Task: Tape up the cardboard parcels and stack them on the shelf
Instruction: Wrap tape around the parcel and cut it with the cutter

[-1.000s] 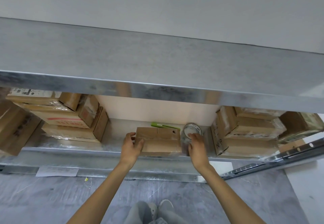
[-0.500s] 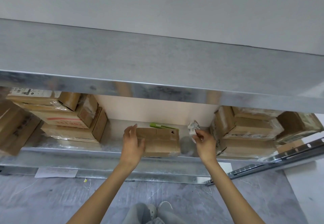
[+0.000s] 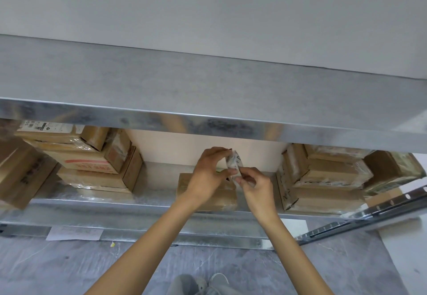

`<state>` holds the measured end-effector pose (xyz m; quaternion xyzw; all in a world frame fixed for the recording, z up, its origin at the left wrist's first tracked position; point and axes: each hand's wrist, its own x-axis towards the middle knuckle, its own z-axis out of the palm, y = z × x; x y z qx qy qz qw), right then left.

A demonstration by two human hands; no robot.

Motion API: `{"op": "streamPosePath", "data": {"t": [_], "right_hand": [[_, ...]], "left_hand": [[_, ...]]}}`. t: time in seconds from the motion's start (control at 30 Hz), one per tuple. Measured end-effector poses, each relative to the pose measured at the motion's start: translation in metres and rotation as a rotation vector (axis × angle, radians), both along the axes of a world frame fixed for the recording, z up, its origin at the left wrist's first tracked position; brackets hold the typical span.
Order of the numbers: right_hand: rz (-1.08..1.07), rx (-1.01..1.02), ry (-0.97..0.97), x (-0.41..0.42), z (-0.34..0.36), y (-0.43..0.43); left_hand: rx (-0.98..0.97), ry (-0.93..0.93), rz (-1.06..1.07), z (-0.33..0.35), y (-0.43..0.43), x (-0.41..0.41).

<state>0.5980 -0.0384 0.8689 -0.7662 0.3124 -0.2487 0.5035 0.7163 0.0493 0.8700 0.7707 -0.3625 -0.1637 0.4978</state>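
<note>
The tape roll [image 3: 233,165] is held up between both hands, above the parcel [image 3: 221,196] that lies on the lower shelf [image 3: 157,187] between two stacks. The left hand [image 3: 209,172] grips the roll with fingers curled over its top and thumb under it; the right hand [image 3: 256,185] pinches at the roll's lower edge, fingertips closed, apparently on the tape's loose end — whether it has the end free cannot be told.

To do this well, I would keep the left hand steady on the roll and peel with the right slowly and straight, so the strip does not split or fold back on itself, then lay it along the parcel's flap seam and press it flat before cutting.

Count: one roll, one parcel still to tape. The left stack [image 3: 92,160] shows three boxes, with one more box [image 3: 20,174] tilted at the far left. The right stack [image 3: 323,179] shows about three, and another box [image 3: 392,170] sits beside it
</note>
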Motion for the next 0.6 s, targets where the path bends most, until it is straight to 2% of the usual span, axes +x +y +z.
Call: {"op": "streamPosePath", "data": {"t": [0.27, 0.47, 0.6], "right_hand": [[0.038, 0.035, -0.005, 0.003, 0.004, 0.002], [0.176, 0.248, -0.002, 0.003, 0.007, 0.0], [0.248, 0.144, 0.039, 0.003, 0.007, -0.006]], "left_hand": [[-0.116, 0.044, 0.043, 0.015, -0.005, 0.003], [0.031, -0.036, 0.024, 0.023, -0.023, 0.017], [0.141, -0.139, -0.037, 0.027, -0.034, 0.029]]}}
